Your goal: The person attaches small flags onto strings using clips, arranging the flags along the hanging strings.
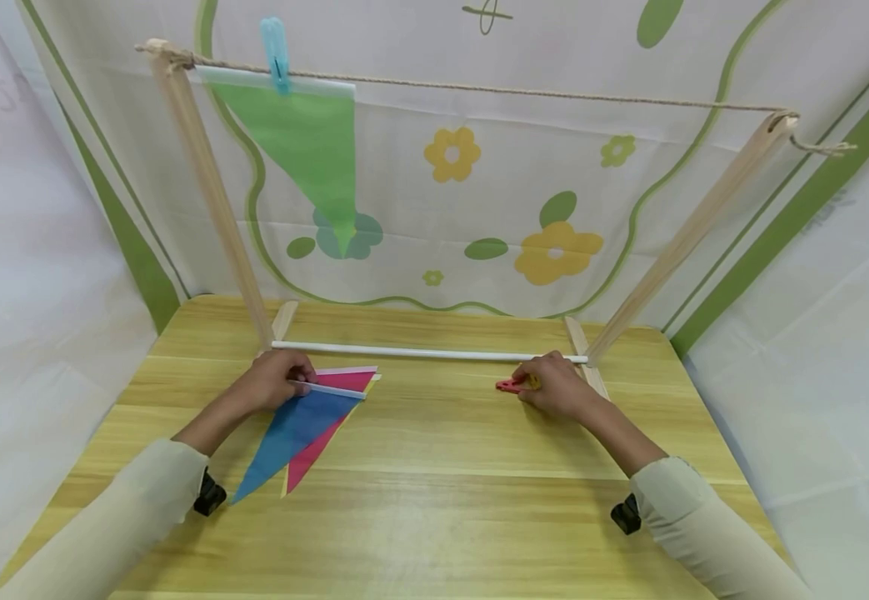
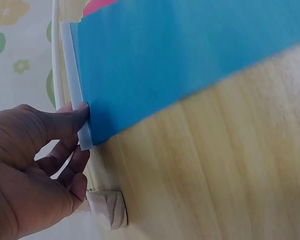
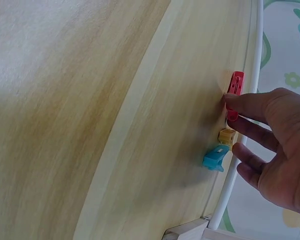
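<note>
My left hand (image 1: pixel 278 379) pinches the white top band of a blue triangular pennant (image 1: pixel 295 429) between thumb and fingers, near one corner. Under it on the table lie a pink pennant (image 1: pixel 312 458) and a yellow one, of which only edges show. Over at the right, my right hand (image 1: pixel 556 385) pinches a red clothespin (image 3: pixel 236 84) with thumb and forefinger, low over the tabletop. A yellow clothespin (image 3: pixel 226 135) and a blue clothespin (image 3: pixel 216 158) lie beside its other fingers. A green pennant (image 1: pixel 307 125) hangs from the rope (image 1: pixel 479 87), held by a light blue clothespin (image 1: pixel 275 54).
Two wooden posts (image 1: pixel 209 183) carry the rope at left and right. A white rod (image 1: pixel 427 352) joins their feet along the table's back. Behind the wooden table (image 1: pixel 434 500) hangs a white cloth (image 1: pixel 404 183) with printed flowers.
</note>
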`<act>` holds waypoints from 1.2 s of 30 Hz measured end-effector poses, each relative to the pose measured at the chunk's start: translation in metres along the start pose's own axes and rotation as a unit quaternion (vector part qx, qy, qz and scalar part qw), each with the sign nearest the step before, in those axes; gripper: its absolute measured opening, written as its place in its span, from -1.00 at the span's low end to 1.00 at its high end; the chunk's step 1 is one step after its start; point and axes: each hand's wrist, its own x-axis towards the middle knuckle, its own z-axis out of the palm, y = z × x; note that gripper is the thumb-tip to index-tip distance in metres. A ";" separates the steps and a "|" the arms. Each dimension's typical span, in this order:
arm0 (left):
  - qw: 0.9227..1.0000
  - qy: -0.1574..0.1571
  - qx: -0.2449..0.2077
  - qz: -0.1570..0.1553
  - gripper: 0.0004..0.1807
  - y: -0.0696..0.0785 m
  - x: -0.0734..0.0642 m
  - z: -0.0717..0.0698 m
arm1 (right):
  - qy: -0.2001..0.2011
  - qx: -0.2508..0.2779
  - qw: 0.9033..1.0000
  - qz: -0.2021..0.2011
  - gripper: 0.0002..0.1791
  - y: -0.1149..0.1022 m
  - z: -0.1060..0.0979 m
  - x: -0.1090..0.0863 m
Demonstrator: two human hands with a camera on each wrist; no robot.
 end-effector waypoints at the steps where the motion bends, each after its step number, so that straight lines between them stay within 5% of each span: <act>1: 1.000 -0.001 -0.002 0.003 -0.95 0.000 0.000 -0.001 | -0.001 0.003 1.000 0.001 -0.74 -0.001 -0.001 0.000; 15: 0.995 -0.051 -0.084 -0.004 -0.93 0.004 -0.009 -0.026 | -0.003 0.061 0.998 0.011 -0.70 -0.001 -0.005 -0.002; 24: 0.984 -0.060 -0.162 -0.043 -0.81 0.006 -0.010 -0.039 | 0.004 0.147 0.988 0.042 -0.62 -0.001 -0.011 -0.001; 36: 0.974 -0.102 -0.197 -0.049 -0.76 0.019 -0.009 -0.058 | 0.004 0.208 0.977 0.058 -0.58 0.002 -0.022 0.002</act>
